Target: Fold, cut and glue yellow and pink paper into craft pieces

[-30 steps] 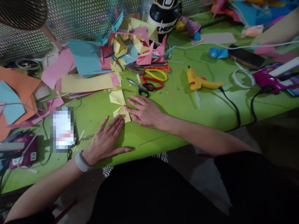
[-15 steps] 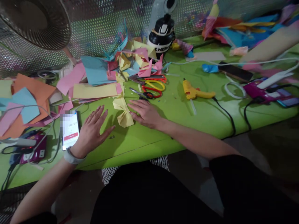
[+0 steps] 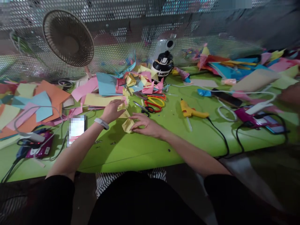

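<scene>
Closely flanked by both hands, a folded pale-yellow paper piece (image 3: 128, 125) lies on the green tabletop (image 3: 131, 151), its long axis running roughly from 11 to 5 o'clock. The right hand (image 3: 149, 126) is nearer: its fingertips meet the paper's 3 o'clock edge, so the piece lies at 9 o'clock from them. Those fingers are loosely bent and slightly parted, with the thumb below; whether they pinch the edge, I can't tell.

The left hand (image 3: 112, 110) reaches in over the far end, fingers close together and pointing towards 2 o'clock. Most of the piece sits at 5 o'clock from its fingertips, and I can't make out whether they grip any paper.

Taking the folded piece as the dial's centre, the yellow paper strips (image 3: 95, 100) are at 10 to 11 o'clock, partly behind the left hand. Black-handled scissors (image 3: 144, 110) rest nearby at 1 o'clock, the yellow glue gun (image 3: 193, 112) well apart near 3, and the smartphone (image 3: 81, 123) at 9, beside the left forearm.
</scene>
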{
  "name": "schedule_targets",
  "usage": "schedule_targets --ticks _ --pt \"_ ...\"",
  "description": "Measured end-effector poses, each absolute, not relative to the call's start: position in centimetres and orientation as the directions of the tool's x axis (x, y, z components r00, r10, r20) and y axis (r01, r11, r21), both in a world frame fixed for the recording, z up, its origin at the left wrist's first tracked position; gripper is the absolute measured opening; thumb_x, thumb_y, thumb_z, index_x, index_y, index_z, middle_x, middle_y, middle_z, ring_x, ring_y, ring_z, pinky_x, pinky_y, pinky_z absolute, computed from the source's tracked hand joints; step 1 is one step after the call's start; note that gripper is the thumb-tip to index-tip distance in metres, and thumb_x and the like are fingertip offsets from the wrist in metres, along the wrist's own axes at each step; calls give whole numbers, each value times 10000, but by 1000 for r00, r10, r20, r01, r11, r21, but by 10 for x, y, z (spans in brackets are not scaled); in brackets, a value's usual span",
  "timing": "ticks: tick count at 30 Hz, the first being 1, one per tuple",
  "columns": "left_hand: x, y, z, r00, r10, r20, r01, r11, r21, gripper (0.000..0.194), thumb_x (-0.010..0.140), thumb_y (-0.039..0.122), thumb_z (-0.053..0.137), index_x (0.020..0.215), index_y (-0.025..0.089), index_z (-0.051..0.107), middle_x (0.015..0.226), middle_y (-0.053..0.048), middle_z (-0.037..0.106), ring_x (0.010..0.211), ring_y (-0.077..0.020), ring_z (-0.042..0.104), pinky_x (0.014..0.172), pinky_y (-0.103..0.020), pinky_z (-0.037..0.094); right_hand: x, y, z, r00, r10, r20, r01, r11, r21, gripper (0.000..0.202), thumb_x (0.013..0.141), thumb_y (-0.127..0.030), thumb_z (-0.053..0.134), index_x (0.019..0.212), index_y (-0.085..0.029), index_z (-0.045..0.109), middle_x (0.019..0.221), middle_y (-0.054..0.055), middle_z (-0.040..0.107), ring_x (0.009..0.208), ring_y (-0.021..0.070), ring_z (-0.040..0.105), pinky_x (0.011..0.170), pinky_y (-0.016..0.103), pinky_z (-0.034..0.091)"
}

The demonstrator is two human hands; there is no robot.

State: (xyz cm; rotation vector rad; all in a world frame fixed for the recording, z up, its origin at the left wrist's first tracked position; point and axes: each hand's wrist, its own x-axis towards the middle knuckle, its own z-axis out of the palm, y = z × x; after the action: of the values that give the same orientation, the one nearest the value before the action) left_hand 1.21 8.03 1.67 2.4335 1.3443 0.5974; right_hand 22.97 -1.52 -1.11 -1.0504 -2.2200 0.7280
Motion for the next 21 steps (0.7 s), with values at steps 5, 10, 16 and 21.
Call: schedule_targets --ticks 5,10,16,21 --pt "-1 76 18 396 888 232 718 -457 524 210 869 292 558 899 183 735 960 -90 761 881 -258 713 850 -408 569 247 -12 0 -480 806 346 516 578 -632 161 829 -188 726 920 -307 785 1393 22 594 1390 253 428 1130 581 366" --pt "-16 69 18 234 918 320 551 -396 735 327 855 384 622 1091 159 646 1122 -126 711 1003 -231 694 821 -346 591 253 -8 -2 -401 841 362 585 539 -605 241 817 -111 653 901 -293 788 1381 14 604 1358 269 474 1129 576 388" --pt "-9 82 16 256 941 220 579 -332 745 788 758 458 739 1428 174 437 1479 -216 466 1301 -342 521 861 -406 572 252 -4 -8 -510 770 384 576 637 -513 323 822 -23 538 792 -250 765 1391 19 606 1395 241 440 1137 592 380" --pt "-11 87 16 319 940 123 571 -294 766 624 801 397 674 1353 134 556 1208 -167 677 1073 -261 662 900 -397 549 253 0 -9 -511 752 417 588 659 -468 362 840 -19 486 760 -254 749 1412 -7 588 1434 227 390 1141 584 392"
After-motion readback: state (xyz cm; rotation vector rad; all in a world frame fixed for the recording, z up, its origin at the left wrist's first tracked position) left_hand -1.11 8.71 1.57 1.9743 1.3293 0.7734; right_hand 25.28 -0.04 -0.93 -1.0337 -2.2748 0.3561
